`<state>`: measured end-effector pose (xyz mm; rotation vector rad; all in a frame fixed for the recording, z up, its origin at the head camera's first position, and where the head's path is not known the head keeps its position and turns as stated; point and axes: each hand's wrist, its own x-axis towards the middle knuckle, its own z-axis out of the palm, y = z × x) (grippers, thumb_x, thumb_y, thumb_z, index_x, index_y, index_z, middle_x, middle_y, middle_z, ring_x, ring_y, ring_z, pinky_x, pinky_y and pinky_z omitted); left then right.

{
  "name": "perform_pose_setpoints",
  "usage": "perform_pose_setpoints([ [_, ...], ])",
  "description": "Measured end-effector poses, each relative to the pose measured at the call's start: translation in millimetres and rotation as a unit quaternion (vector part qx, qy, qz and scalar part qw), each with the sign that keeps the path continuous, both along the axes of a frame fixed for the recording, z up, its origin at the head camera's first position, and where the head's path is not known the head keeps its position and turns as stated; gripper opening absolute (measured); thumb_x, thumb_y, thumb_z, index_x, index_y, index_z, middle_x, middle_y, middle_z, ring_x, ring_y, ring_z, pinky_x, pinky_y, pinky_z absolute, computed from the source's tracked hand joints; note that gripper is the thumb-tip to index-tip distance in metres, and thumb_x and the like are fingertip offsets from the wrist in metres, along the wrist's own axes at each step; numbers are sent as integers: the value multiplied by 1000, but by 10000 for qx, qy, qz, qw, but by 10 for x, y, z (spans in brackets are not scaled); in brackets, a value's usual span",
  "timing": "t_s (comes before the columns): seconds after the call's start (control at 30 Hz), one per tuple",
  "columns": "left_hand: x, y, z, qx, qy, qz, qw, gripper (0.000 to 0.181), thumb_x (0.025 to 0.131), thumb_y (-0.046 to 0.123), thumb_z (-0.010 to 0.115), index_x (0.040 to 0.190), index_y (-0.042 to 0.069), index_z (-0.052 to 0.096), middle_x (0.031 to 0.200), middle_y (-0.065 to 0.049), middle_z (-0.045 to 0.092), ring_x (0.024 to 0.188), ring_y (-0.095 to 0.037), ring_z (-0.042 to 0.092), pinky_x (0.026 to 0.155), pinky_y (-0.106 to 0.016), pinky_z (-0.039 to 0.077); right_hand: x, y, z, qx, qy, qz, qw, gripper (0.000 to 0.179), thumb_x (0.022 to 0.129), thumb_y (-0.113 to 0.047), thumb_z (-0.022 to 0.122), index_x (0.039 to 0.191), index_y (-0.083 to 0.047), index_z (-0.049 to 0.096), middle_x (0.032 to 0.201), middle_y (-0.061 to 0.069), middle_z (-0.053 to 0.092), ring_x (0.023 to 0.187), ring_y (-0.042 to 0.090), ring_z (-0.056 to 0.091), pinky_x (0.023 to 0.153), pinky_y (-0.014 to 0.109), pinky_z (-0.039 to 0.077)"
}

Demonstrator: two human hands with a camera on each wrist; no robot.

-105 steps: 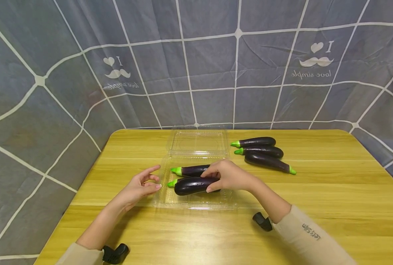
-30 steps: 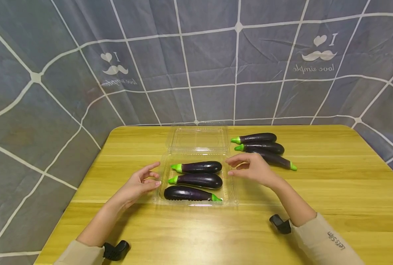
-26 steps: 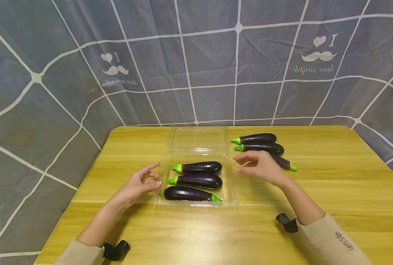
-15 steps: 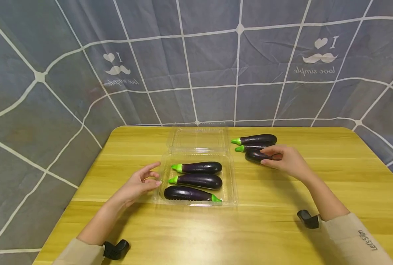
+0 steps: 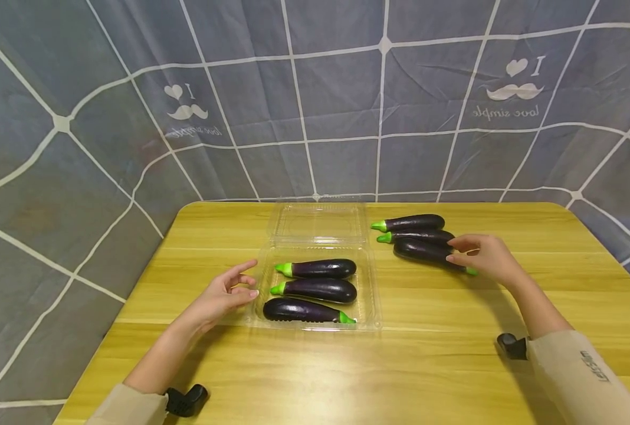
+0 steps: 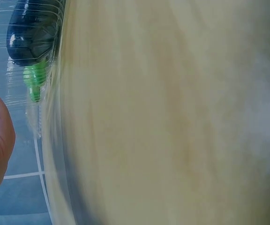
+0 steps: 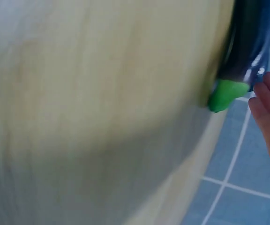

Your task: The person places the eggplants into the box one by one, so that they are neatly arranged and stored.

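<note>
A clear plastic clamshell box [image 5: 368, 316] lies with its lid folded back on the table. Three dark purple eggplants with green stems lie in it; the front eggplant [image 5: 299, 310] points its stem right. My left hand [image 5: 222, 298] is at the box's left edge, fingers loosely bent and holding nothing; in the left wrist view an eggplant [image 6: 32, 37] shows through the plastic. Right of the box lie three more eggplants. My right hand [image 5: 482, 257] is at the stem end of the nearest eggplant [image 5: 423, 251], thumb and fingers apart. The right wrist view shows its green stem [image 7: 228, 93] beside my fingers.
The box's open lid [image 5: 317, 224] reaches toward the table's back edge. Behind the wooden table [image 5: 315, 378] hangs a grey curtain [image 5: 341, 118] with white grid lines. A black wrist camera [image 5: 187, 401] sits at my left sleeve, another camera [image 5: 512, 346] at my right.
Earlier my right hand held an eggplant over the box; that eggplant now lies in the box's front. The hand has moved right to the nearest loose eggplant. My left hand stays in place.
</note>
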<state>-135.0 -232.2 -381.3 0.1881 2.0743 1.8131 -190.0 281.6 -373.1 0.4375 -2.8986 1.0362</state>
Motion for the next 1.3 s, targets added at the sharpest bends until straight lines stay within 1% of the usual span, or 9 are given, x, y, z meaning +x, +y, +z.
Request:
perform_pose_setpoints([
  [0.1, -2, -3, -3, 14, 11, -3, 10000, 71, 88, 6, 63, 147, 3, 22, 108, -9, 44, 82, -8, 54, 70, -19, 47, -21, 12, -38, -1, -164, 0, 9999, 43, 85, -23, 69, 115, 6, 61, 111, 25, 61, 98, 39, 58, 80, 46, 49],
  [0.27, -5, -9, -10, 11, -4, -6, 10000, 72, 88, 5, 62, 147, 3, 22, 108, -8, 44, 84, -8, 55, 71, -19, 48, -50, 5, -68, 26, -307, 56, 9995, 44, 84, -21, 71, 115, 7, 61, 109, 25, 62, 95, 39, 60, 77, 42, 51],
  [0.47, -15, -8, 0, 92, 39, -11, 9999, 72, 88, 5, 62, 147, 2, 21, 108, -8, 44, 84, -7, 56, 71, -19, 48, -105, 18, -78, 189, -320, 139, 9992, 42, 83, -20, 72, 115, 5, 62, 105, 23, 63, 95, 37, 61, 77, 42, 51],
  [0.57, -13, -11, 1, 81, 50, -16, 10000, 72, 88, 5, 62, 147, 2, 21, 108, -8, 44, 84, -7, 56, 72, -20, 48, -122, 24, -82, 195, -353, 223, 9989, 42, 82, -19, 73, 114, 5, 62, 103, 22, 64, 92, 36, 62, 75, 39, 52],
  [0.7, -10, -8, -2, 90, 43, -37, 9999, 72, 88, 4, 62, 147, 2, 21, 108, -9, 44, 84, -8, 56, 72, -20, 48, -114, 21, -87, 151, -400, 345, 9985, 42, 80, -16, 74, 113, 6, 63, 102, 23, 64, 90, 35, 63, 72, 34, 53],
  [0.8, -10, -5, -6, 86, 32, -49, 9999, 72, 88, 5, 62, 147, 2, 21, 107, -8, 44, 83, -7, 55, 70, -19, 47, -93, 6, -89, 109, -457, 404, 9981, 42, 80, -16, 75, 113, 6, 63, 103, 23, 64, 90, 35, 63, 71, 33, 53],
  [0.93, -7, -3, -6, 51, 35, -53, 10000, 72, 88, 6, 63, 147, 2, 22, 107, -8, 45, 82, -8, 55, 69, -19, 47, -78, -12, -105, 13, -530, 417, 9977, 43, 79, -15, 75, 114, 5, 63, 102, 22, 63, 89, 34, 64, 72, 31, 53],
  [1.13, -6, -2, -10, 75, 9, -47, 10000, 72, 88, 6, 63, 147, 2, 22, 107, -7, 45, 82, -8, 55, 72, -19, 48, -67, -29, -137, -77, -524, 400, 9978, 43, 78, -16, 76, 113, 5, 63, 102, 22, 64, 87, 31, 64, 69, 24, 51],
  [1.3, -6, -4, -7, 88, 61, -56, 9999, 72, 87, 5, 63, 146, 1, 22, 107, -7, 45, 82, -7, 55, 73, -20, 49, -56, -53, -150, -181, -554, 373, 9976, 44, 78, -18, 76, 113, 4, 64, 98, 19, 64, 85, 29, 64, 63, 24, 51],
])
